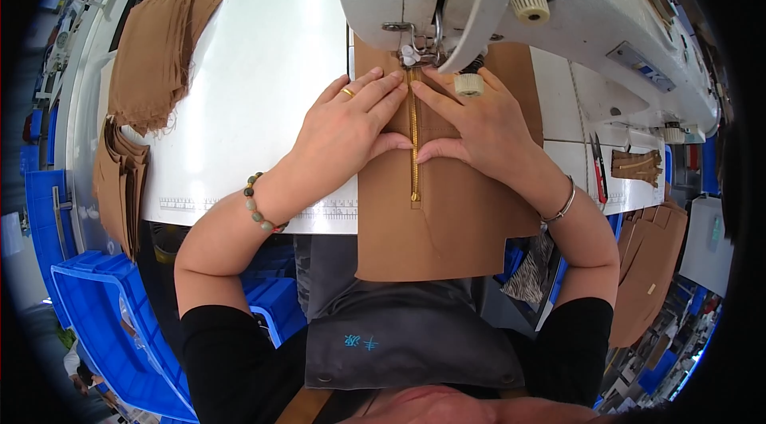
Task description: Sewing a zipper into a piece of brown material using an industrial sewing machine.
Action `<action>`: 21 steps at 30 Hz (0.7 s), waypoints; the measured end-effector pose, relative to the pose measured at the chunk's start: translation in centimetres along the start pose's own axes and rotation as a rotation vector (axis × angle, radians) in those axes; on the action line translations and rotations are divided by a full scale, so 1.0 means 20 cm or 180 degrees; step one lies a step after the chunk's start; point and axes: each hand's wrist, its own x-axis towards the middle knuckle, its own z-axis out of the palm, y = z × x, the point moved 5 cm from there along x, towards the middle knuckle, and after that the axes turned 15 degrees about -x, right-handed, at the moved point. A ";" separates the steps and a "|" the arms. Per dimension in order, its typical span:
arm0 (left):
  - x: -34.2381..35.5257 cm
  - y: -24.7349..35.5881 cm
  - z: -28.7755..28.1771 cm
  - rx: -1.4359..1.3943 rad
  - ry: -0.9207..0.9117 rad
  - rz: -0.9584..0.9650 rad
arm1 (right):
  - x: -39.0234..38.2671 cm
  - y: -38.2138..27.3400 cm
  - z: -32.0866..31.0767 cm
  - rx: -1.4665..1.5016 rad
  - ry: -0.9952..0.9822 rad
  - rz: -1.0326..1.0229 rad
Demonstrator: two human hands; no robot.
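Note:
A brown fabric panel (463,224) lies under the presser foot (415,55) of a white sewing machine (606,9), its near end hanging over the table's front edge. Down its middle runs a gold-toothed zipper (415,137), set in a narrow slot. My left hand (347,121) rests flat on the panel left of the zipper, fingers stretched toward the foot. On the other side my right hand (475,121) presses down likewise, its fingertips partly hidden by the machine. Both thumbs point inward and almost meet at the zipper.
Stacked brown fabric pieces (155,49) lie at the far left, with folded brown pieces (124,185) hanging nearer. At right are thread snips (598,169), a small brown piece with a zipper (636,166) and hanging brown panels (650,264). A blue crate (120,320) stands lower left.

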 end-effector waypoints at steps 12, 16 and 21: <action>0.01 -0.01 0.01 -0.0107 0.0095 0.0026 | -0.04 -0.03 -0.01 0.0113 -0.0263 0.0040; -0.02 -0.01 0.01 -0.0162 0.0205 0.0041 | -0.20 -0.27 -0.12 0.0206 -0.0203 -0.0164; -0.06 -0.04 0.00 -0.0435 0.0253 0.0040 | -0.34 -0.56 -0.23 0.0387 -0.0722 -0.0189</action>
